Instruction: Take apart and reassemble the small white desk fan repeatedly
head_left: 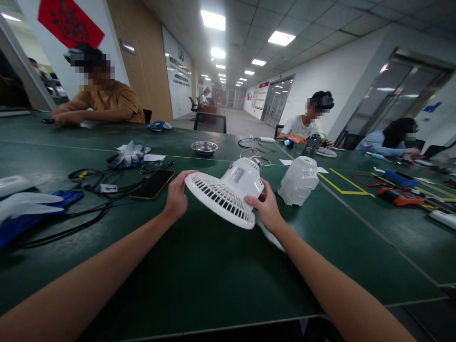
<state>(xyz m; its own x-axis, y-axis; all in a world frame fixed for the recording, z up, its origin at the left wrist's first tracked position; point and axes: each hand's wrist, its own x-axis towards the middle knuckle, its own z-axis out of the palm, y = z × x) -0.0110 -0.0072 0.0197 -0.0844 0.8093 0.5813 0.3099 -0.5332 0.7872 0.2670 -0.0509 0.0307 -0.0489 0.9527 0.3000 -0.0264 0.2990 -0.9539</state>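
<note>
Between my hands is a white fan housing (228, 192), a round slotted grille with a motor cover behind it, tilted above the green table (199, 275). My left hand (177, 192) grips the grille's left rim, its fingers partly hidden behind it. My right hand (265, 204) has its thumb on the grille near the motor cover, with the other fingers behind. Right of the housing stands a translucent white plastic cover (299, 180). Part of a pale curved piece (270, 236) lies on the table under my right wrist.
A phone (153, 184), black cables (107, 202) and gloves (126, 156) lie to the left. A metal bowl (204, 148) sits farther back. Several people sit around the table. On the right are an orange-and-black multimeter (401, 196) and a blue pouch (401, 178).
</note>
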